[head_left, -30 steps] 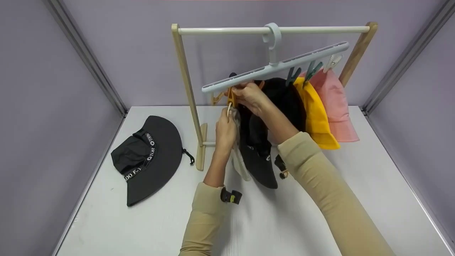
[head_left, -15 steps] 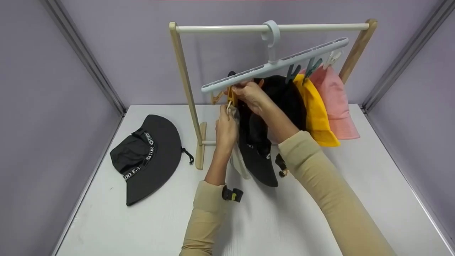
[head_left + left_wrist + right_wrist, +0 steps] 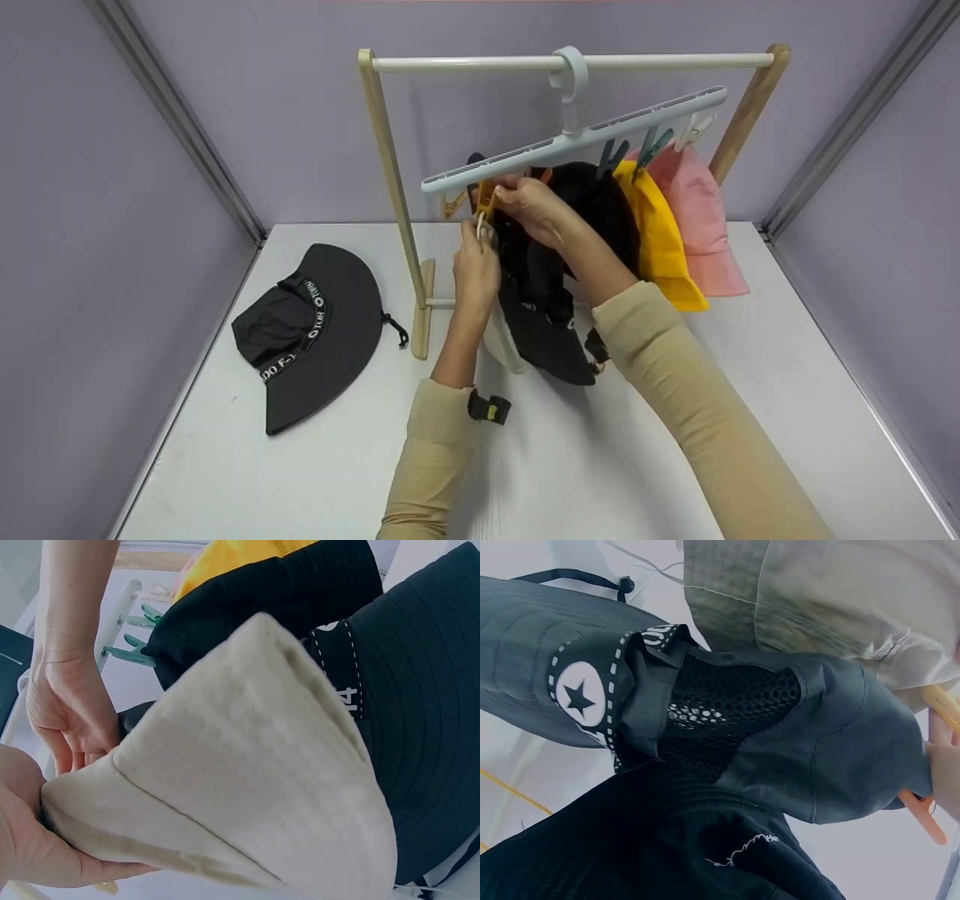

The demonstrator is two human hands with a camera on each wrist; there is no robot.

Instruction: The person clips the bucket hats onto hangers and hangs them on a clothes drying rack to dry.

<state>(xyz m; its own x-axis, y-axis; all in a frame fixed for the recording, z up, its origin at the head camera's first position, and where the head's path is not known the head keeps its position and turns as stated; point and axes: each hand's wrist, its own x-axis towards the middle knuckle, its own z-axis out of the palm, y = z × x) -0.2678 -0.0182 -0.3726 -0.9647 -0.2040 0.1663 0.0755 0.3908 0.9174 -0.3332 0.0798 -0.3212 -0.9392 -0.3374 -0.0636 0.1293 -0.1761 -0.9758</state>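
My left hand grips a cream hat by its crown, just below the left arm of the pale blue hanger. At the hat's top edge, my right hand pinches a yellow clothespin that hangs from the hanger. Directly beside the cream hat hangs a black hat with a mesh panel, held by an orange clothespin. In the head view the right forearm and hand partly cover the black hats. Whether the clothespin's jaws bite the cream cloth cannot be made out.
Another black hat lies on the white table at left. Farther right hang a second black hat, a yellow hat and a pink hat, all clipped. The hanger hooks over the rack's white rail.
The hanger and its hats have shifted slightly left. The near black hat's brim has swung a little to the right. Both hands keep their holds, with the right fingers slightly shifted on the clothespin.
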